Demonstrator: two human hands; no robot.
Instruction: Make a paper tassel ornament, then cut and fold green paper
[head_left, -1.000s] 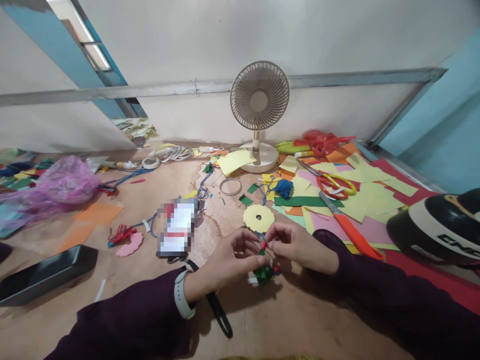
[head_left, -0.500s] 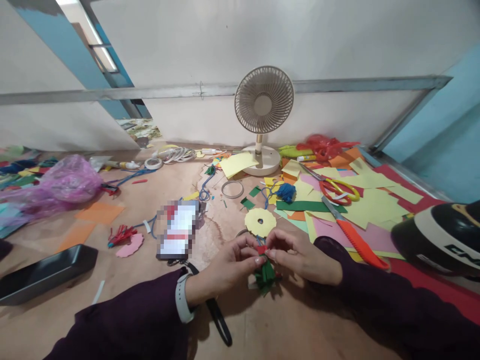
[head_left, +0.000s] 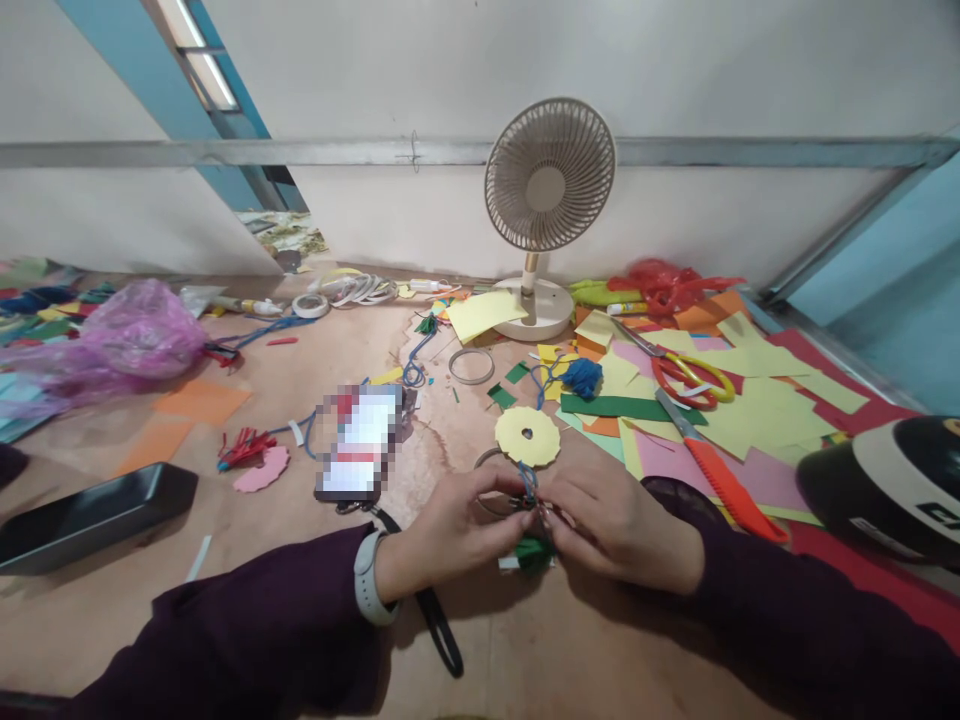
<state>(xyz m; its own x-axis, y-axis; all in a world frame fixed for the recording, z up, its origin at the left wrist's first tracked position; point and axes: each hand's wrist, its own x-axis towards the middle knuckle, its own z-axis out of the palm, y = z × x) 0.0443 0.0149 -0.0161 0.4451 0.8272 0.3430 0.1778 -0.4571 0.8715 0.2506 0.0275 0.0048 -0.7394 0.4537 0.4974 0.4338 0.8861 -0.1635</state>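
Fingertips of my left hand point(head_left: 457, 530) and my right hand point(head_left: 622, 525) meet around the top of a green paper tassel point(head_left: 532, 556), pinching it from both sides. Its fringed end hangs below the fingers, while the bound top is mostly hidden by them. Blue yarn point(head_left: 528, 480) rises from between the hands toward a yellow scalloped paper disc point(head_left: 508, 440) with a dark centre hole, lying just beyond. Part of a thin ring point(head_left: 487, 455) shows behind my left fingers. A pale watch point(head_left: 367, 578) is on my left wrist.
Left of my hands lie a phone point(head_left: 360, 445), a black case point(head_left: 97, 515) and a red tassel point(head_left: 247, 448). Scissors point(head_left: 690, 380), an orange-handled cutter point(head_left: 731, 485) and coloured paper sheets point(head_left: 780, 410) spread rightward. A fan point(head_left: 551, 185) stands behind; a helmet-like object point(head_left: 862, 480) sits far right.
My fingers have closed in over the tassel's top, covering the red band seen before. Less of the green fringe shows, and the view has shifted slightly.
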